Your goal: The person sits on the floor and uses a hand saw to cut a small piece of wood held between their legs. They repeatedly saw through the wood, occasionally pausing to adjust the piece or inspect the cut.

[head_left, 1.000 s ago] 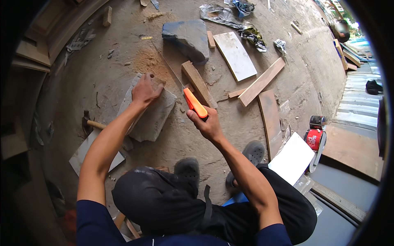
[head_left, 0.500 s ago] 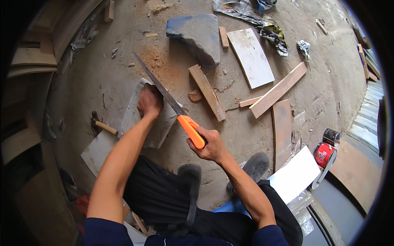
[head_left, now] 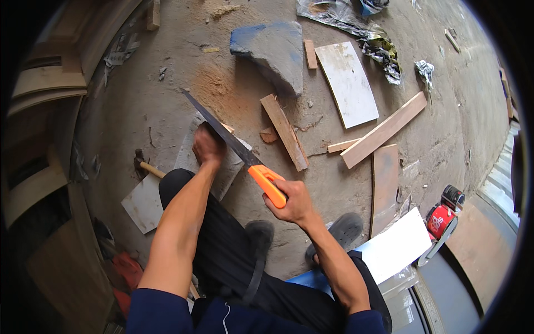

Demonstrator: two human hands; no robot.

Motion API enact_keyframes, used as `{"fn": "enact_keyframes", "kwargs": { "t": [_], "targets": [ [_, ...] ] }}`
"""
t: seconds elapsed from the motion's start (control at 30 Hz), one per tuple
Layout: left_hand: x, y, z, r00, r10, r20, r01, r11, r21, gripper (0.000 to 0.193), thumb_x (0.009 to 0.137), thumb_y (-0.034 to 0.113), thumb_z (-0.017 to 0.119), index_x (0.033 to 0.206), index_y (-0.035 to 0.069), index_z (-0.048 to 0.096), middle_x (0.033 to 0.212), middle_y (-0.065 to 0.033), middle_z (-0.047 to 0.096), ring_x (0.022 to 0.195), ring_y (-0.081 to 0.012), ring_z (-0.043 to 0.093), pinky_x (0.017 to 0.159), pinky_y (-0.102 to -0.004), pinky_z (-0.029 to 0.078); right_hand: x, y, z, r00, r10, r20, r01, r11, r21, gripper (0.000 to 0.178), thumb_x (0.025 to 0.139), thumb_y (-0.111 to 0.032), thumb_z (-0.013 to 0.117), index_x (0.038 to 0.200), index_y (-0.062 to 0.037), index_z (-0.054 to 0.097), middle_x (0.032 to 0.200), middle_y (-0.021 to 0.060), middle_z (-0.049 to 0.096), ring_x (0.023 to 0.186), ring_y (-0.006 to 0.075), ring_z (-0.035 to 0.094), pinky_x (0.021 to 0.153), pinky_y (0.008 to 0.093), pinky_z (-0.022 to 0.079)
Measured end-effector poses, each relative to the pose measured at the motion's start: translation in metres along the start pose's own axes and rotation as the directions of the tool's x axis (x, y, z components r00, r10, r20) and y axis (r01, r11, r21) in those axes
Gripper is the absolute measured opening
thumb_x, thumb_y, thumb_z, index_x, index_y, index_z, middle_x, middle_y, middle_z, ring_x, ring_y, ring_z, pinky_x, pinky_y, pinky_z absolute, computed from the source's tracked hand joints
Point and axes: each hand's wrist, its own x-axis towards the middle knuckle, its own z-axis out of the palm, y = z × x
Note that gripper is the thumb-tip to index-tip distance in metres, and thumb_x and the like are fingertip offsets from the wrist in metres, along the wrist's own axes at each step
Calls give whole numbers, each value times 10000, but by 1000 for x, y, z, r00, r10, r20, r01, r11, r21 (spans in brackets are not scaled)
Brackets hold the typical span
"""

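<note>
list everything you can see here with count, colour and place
hand saw: 1, dark blade, orange handle, centre
grey board: 1, under the blade
hammer: 1, wooden handle, left of board
stone slab: 1, grey-blue, top centre
wood strips: several, tan, centre right
white panels: 2, top and lower right
red power tool: 1, right
sawdust: tan, on concrete floor
left hand: presses the board
right hand: grip on saw handle
</note>
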Motion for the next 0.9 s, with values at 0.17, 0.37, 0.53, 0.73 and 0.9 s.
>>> {"fn": "enact_keyframes", "kwargs": {
  "t": [0.17,0.37,0.53,0.73,0.9],
  "targets": [
    [4,-13,8,997,71,-23,-73,992,-101,257,894,246,467,864,1,541,896,-215,568,901,-422,538,784,-486,436,-9,-1,0,999,44,-18,-41,989,142,124,749,-119,695,788,-22,629,585,117,546,472,240,535,493,311,429],
    [3,-5,1,998,-63,27,65,994,-92,295,895,272,428,866,5,550,919,-220,577,901,-427,541,774,-501,427,3,-5,-15,990,140,6,-140,989,52,163,724,-168,703,729,-26,622,579,144,556,500,322,570,502,363,460],
    [13,16,-8,874,-455,169,461,888,9,332,883,352,446,878,56,598,957,-182,611,951,-403,555,793,-488,434,-2,-8,-23,994,96,44,-95,995,-20,161,700,-184,700,721,-45,621,595,144,566,526,323,582,507,371,466],
    [2,-5,14,987,-158,-18,158,987,-11,316,745,362,675,820,62,611,869,-160,637,874,-393,596,754,-487,460,26,-15,-7,997,62,54,-59,997,-52,135,705,-147,681,742,-37,613,614,156,562,541,334,574,525,357,464],
    [6,4,12,931,-358,71,353,933,69,315,729,352,692,803,61,599,894,-156,629,901,-390,587,766,-488,459,41,-4,-2,987,140,81,-134,988,-79,222,676,-256,713,813,-85,678,639,160,604,590,357,600,559,413,488]
  ]
}}
